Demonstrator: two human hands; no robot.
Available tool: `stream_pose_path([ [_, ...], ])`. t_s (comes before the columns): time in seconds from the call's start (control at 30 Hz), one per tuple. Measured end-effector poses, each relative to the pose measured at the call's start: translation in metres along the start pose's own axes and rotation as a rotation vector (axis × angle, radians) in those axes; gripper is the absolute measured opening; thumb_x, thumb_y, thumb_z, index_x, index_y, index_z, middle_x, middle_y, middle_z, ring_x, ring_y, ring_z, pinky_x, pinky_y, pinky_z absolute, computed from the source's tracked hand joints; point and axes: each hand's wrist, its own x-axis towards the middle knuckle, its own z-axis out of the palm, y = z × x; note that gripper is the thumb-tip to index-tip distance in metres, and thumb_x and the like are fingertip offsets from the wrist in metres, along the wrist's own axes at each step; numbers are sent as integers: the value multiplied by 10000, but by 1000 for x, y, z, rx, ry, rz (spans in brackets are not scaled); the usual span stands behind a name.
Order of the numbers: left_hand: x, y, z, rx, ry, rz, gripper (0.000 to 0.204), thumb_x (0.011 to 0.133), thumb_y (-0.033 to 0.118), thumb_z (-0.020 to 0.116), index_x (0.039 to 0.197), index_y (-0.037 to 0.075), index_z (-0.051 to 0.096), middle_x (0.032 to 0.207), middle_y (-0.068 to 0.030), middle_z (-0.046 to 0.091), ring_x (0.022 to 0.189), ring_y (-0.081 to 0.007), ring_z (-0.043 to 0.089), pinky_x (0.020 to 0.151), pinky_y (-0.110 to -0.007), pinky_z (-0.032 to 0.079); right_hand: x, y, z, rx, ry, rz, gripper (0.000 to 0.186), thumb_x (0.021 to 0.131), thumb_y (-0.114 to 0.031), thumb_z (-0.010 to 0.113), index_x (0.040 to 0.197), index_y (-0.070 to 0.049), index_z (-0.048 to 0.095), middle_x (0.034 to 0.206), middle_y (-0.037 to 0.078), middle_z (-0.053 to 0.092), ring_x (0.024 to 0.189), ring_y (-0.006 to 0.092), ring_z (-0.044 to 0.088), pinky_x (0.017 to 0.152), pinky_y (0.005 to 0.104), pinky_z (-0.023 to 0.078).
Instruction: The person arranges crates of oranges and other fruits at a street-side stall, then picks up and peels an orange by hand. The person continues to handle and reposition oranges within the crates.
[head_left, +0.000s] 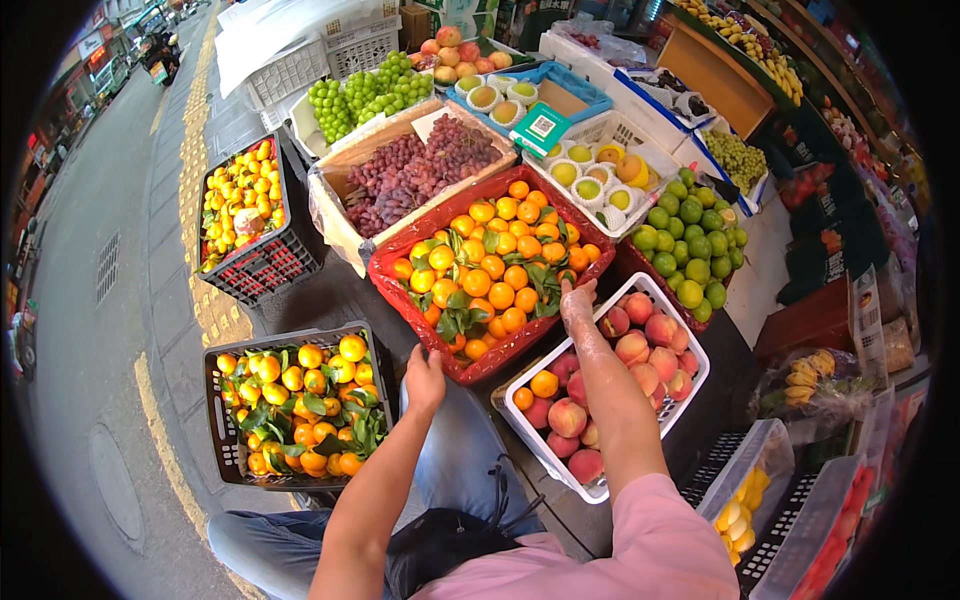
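Observation:
A crate lined with red plastic (395, 312), heaped with small oranges (477, 283) and green leaves, sits in front of me. My left hand (427, 380) is closed at its near left corner, the fingertips partly hidden by the rim. At the near right side, my right hand (578, 306) grips the rim beside the oranges. Under my right forearm lies a white basket (690, 397) of peaches (568, 417), with two small oranges (544, 384) at its left end.
A black crate (215, 410) of leafy oranges stands left of my knee, another black crate (270, 270) beyond it. Behind are purple grapes (420, 170), green grapes (370, 95) and wrapped fruit (605, 180). Limes (690, 240) lie to the right. A road (80, 250) runs along the left.

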Motion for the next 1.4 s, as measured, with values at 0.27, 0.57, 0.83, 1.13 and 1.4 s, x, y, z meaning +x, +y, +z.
stream_pose_path([
  [0.27, 48, -34, 17, -705, -72, -820, 321, 1054, 449, 480, 1070, 169, 635, 937, 2, 671, 723, -150, 590, 713, -326, 490, 4, 3, 10, 332, -53, 185, 813, 1019, -314, 543, 1570, 73, 88, 1596, 263, 295, 1455, 337, 351, 1181, 333, 262],
  [0.57, 58, -52, 12, 425, -69, -446, 271, 919, 277, 648, 1024, 58, 769, 1034, -207, 733, 979, -352, 715, 896, -455, 544, 7, 14, 46, 587, 234, 14, 572, 984, -50, 552, 1481, 38, 282, 1428, 257, 490, 1264, 330, 523, 1109, 373, 368],
  [0.83, 52, 5, 28, -150, 282, -162, 439, 1034, 327, 496, 1261, -34, 604, 1075, -270, 701, 1015, -435, 669, 879, -471, 504, 9, 23, 56, 763, 235, 17, 608, 998, -97, 551, 1517, 29, 261, 1465, 242, 454, 1303, 336, 488, 1128, 383, 332],
  [1.13, 55, 6, 65, 131, 428, -270, 385, 1013, 229, 523, 1336, 34, 451, 1000, -307, 680, 931, -507, 639, 802, -562, 485, 4, -3, 50, 833, 237, 138, 620, 1021, -104, 562, 1540, 27, 248, 1511, 191, 418, 1303, 282, 472, 1128, 363, 333],
  [1.4, 57, 19, 32, 135, 207, -267, 488, 980, 331, 544, 1339, 9, 467, 1099, -293, 670, 1036, -474, 641, 917, -533, 486, 13, 22, 61, 701, 250, 13, 606, 1025, -141, 564, 1520, 47, 270, 1501, 222, 421, 1312, 284, 465, 1139, 380, 334],
])
